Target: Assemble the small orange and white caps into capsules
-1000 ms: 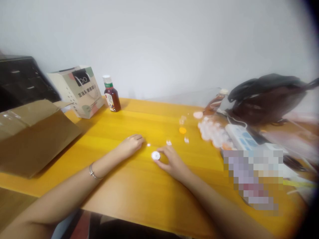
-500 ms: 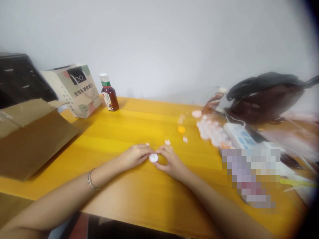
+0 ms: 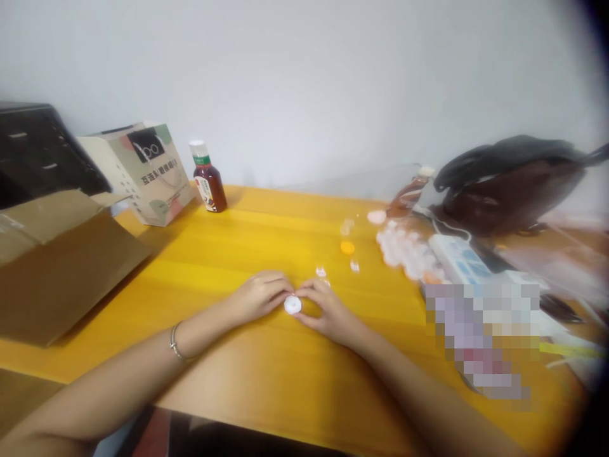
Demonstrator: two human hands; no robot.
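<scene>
A small white round disc (image 3: 292, 305) with a faint mark at its middle is between my hands, over the near half of the yellow wooden table (image 3: 228, 374). My right hand (image 3: 328, 312) grips its right edge between thumb and forefinger. From the other side, my left hand (image 3: 261, 297) has its fingers drawn together, the tips at the disc's upper left rim. Its thumb is mostly hidden. Just beyond my right hand lie small white cat-face-shaped pieces (image 3: 354, 266), with an orange round piece (image 3: 347, 247) farther back.
A cardboard box (image 3: 61, 273), a paper bag (image 3: 155, 178) and a dark red bottle (image 3: 209, 184) stand at left. On the right are a cluster of pale round pieces (image 3: 404, 251), a blue-white packet (image 3: 459, 260), another bottle (image 3: 406, 193) and a dark bag (image 3: 509, 184).
The disc has shifted and tilted very slightly, showing its face a little more. Both hands stay at it in almost the same place.
</scene>
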